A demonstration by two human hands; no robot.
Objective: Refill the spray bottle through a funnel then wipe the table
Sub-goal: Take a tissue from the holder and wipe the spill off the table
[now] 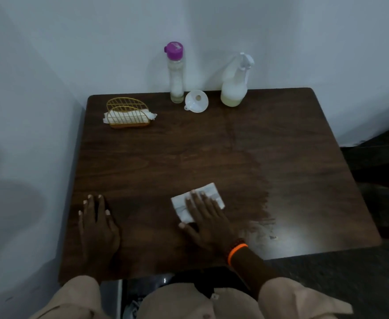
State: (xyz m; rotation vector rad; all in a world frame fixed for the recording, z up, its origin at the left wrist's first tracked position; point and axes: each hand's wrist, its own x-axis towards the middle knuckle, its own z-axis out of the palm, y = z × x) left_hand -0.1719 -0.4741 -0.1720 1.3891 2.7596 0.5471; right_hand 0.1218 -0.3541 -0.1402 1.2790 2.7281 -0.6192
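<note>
My right hand lies flat on a folded white tissue, pressing it onto the dark wooden table near the front edge. My left hand rests flat on the table at the front left, fingers spread, holding nothing. At the back edge stand a white spray bottle with pale liquid in its bottom and its spray head on, a clear bottle with a purple cap, and between them a white funnel lying on the tabletop. A wet sheen covers the table's right side.
A gold wire holder with white napkins sits at the back left. Pale walls close in the table on the left and back. Dark floor lies to the right and front right of the table.
</note>
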